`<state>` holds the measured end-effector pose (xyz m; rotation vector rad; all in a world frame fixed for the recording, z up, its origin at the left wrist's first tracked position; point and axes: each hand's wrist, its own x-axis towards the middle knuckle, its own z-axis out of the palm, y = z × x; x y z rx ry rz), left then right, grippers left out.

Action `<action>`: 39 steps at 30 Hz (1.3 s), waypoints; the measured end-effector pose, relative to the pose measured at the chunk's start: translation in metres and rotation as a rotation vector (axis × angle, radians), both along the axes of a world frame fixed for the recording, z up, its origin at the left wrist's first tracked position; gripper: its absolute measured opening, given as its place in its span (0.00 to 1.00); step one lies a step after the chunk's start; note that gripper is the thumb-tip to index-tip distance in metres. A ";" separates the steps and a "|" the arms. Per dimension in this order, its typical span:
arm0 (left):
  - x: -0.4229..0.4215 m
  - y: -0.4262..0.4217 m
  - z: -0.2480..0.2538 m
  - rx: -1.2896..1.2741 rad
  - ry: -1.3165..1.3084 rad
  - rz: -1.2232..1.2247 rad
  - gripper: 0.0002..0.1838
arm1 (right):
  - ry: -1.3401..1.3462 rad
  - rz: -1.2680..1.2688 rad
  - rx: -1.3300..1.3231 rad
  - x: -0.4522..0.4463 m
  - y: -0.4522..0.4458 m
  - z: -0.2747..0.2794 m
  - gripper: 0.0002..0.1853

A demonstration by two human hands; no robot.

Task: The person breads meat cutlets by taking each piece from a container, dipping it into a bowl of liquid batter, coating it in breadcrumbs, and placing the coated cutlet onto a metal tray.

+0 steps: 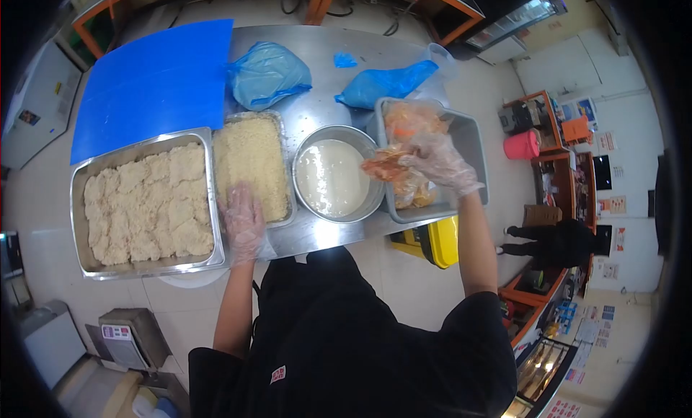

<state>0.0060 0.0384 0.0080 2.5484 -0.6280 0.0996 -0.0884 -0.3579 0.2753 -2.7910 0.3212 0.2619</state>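
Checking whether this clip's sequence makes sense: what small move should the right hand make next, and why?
Probably a short move left, bringing the meat fully over the pale liquid. The right hand already holds it out past the bin, its tip reaching the bowl's rim, and the left hand is away at the crumbs.

Left hand (244, 220): gloved, palm down, reaching forward | Right hand (438, 160): gloved, gripping, turned inward

Bright, even light; glare on the steel; edges curved and darkly vignetted
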 end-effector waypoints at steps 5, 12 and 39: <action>0.001 0.001 0.002 -0.025 -0.008 0.002 0.27 | -0.190 0.191 -0.061 0.045 0.047 -0.069 0.11; 0.003 0.001 -0.008 -0.039 -0.066 0.020 0.26 | 0.011 0.162 0.115 0.044 0.098 -0.132 0.14; 0.000 0.000 -0.006 -0.105 -0.048 0.063 0.27 | -0.202 0.436 -0.418 0.073 0.061 -0.147 0.10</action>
